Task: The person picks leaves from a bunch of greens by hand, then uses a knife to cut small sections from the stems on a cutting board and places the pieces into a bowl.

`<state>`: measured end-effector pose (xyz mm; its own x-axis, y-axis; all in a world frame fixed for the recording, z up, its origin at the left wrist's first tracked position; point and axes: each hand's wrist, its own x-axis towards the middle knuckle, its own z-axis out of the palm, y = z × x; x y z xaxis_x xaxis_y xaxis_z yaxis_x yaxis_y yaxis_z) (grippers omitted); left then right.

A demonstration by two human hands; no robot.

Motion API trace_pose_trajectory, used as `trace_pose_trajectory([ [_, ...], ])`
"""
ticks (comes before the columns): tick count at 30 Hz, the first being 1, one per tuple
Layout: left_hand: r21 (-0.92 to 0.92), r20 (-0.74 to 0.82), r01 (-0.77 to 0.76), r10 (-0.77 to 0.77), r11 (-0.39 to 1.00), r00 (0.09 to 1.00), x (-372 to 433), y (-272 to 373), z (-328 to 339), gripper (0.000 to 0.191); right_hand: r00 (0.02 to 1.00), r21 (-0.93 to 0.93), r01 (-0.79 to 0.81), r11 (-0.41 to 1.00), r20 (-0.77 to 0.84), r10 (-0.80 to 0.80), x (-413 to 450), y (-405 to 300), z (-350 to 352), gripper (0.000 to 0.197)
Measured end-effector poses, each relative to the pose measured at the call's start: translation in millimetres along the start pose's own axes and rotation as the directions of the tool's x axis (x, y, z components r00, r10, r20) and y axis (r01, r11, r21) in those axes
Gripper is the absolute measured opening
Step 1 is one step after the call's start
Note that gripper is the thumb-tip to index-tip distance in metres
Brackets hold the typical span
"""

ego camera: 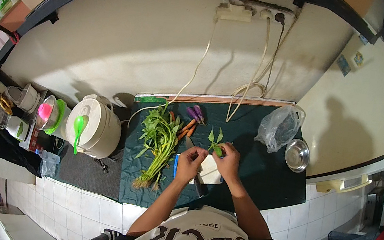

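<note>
My right hand point(229, 161) pinches a sprig of leafy greens point(215, 142) above a white cutting board point(212, 173). Close by, my left hand point(191, 162) has thumb and fingertips drawn together; whether a stem is between them is too small to tell. Partly hidden under the left hand, a knife has its dark handle point(199, 187) towards me and its blade pointing away. Left of the board lies a bunch of leafy greens with roots point(159, 145). Carrots point(185, 129) and purple eggplants point(196, 114) lie beyond the hands.
A dark green cloth point(258, 180) covers the table. At its right are a clear plastic bag point(280, 127) and a steel bowl point(297, 156). A rice cooker point(93, 126) with a green ladle point(78, 129) stands left. Power cords point(250, 88) hang down the wall onto the cloth.
</note>
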<state>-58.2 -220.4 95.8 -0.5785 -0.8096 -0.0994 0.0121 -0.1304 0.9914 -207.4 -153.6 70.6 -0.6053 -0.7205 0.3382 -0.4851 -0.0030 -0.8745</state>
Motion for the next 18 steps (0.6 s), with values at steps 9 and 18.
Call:
trace_pose_trajectory([
  [9, 0.228, -0.16, -0.065, 0.104, 0.971, 0.982, 5, 7, -26, 0.025, 0.897, -0.201, -0.415, 0.887, 0.074, 0.436, 22, 88, 22, 0.024],
  [18, 0.524, -0.031, -0.179, 0.228, 0.833, 0.973, -1, 38, -29, 0.016, 0.987, -0.014, -0.163, 0.987, -0.017, 0.163, 29, 59, 30, 0.026],
])
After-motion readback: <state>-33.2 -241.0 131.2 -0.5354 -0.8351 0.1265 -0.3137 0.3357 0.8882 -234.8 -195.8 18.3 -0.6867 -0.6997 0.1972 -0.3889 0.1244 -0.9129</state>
